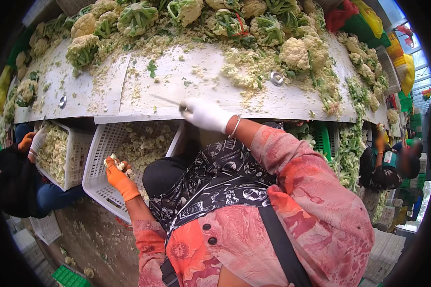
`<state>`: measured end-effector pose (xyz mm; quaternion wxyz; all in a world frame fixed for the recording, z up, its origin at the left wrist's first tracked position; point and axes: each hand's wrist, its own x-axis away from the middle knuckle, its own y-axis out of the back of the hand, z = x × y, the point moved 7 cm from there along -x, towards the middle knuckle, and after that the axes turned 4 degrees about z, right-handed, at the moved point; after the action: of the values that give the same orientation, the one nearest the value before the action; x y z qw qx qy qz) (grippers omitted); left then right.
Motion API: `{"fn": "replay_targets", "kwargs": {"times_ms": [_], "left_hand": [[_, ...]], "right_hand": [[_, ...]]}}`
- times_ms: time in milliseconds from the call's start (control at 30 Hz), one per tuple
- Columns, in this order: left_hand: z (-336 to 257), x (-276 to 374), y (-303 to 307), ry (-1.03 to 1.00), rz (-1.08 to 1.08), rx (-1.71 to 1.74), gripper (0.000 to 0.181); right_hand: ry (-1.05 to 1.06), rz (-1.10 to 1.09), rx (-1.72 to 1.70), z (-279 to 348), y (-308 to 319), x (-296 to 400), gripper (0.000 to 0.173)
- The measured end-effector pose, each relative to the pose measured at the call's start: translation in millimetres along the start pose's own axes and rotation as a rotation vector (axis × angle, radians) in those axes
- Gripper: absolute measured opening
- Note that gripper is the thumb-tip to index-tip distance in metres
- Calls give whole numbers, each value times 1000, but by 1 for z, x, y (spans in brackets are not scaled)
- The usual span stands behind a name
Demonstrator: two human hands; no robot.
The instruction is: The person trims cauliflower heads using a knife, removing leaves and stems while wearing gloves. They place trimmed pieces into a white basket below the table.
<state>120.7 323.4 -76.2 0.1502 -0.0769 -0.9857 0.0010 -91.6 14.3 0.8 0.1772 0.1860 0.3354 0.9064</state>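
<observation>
My left hand [121,179], in an orange glove, holds several small cauliflower florets [119,165] over a white plastic crate [93,172]. Cut florets [147,143] lie inside that crate. Above the front edge of the white tabletop [147,107] is my right hand [206,114] in a white glove. It grips a knife [167,99], whose thin blade points left and is slightly blurred. Cauliflower crumbs and leaf scraps are scattered on the tabletop beyond the blade.
Whole cauliflower heads [136,19] are heaped along the table's far side. Two round metal pieces [276,78] [63,102] sit on the tabletop. At left a co-worker's gloved hands [36,140] are beside another floret crate [72,158]. Another person [388,165] sits at right, past piled leaf trimmings [348,158].
</observation>
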Motion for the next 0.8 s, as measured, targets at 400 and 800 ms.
{"fn": "replay_targets", "kwargs": {"times_ms": [400,800], "left_hand": [[83,-49,18,-14,141,-644,50],[-73,90,-202,87,886,275,83]], "right_hand": [[-435,-184,569,-136,136,-14,33],[186,-46,-418,58,40,-6,28]]}}
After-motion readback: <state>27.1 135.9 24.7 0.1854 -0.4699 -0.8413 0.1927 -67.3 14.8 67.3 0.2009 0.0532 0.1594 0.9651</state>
